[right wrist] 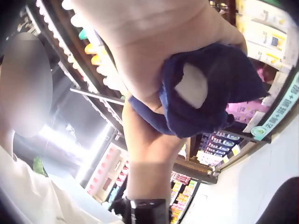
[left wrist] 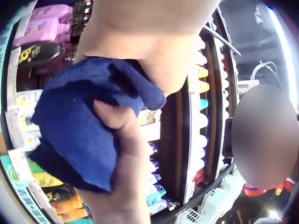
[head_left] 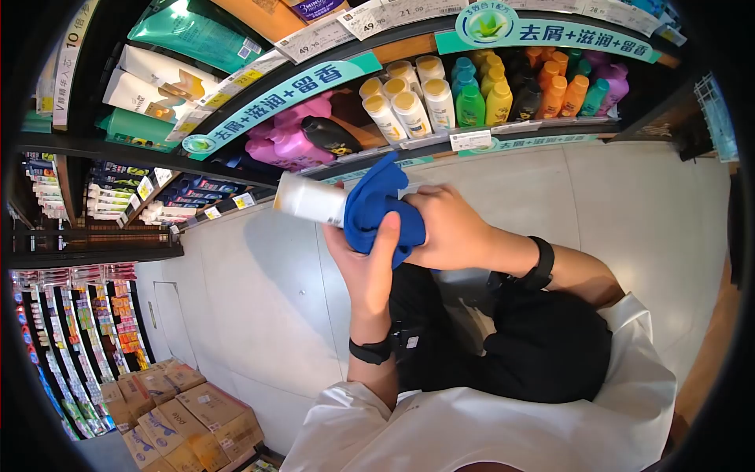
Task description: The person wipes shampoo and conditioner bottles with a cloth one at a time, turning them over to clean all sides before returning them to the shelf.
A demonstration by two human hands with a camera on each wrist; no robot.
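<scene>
A white bottle point(head_left: 311, 200) lies nearly level between my hands in the head view, half wrapped in a blue cloth point(head_left: 373, 204). My left hand point(head_left: 366, 259) grips the bottle through the cloth, its thumb lying over the fabric. From the other side my right hand point(head_left: 452, 224) holds the cloth around the bottle's right part, its fingers partly hidden. In the right wrist view, a white patch of the bottle point(right wrist: 194, 86) shows inside the folded cloth point(right wrist: 224, 88). The left wrist view has the cloth point(left wrist: 84, 130) bunched between both hands.
Ahead, a shelf holds white bottles point(head_left: 410, 114), orange bottles point(head_left: 553, 96), pink bottles point(head_left: 291, 145) and a black bottle point(head_left: 330, 135). Tubes point(head_left: 161, 82) lie upper left. Cardboard boxes point(head_left: 212, 417) are stacked lower left on the pale floor point(head_left: 259, 315).
</scene>
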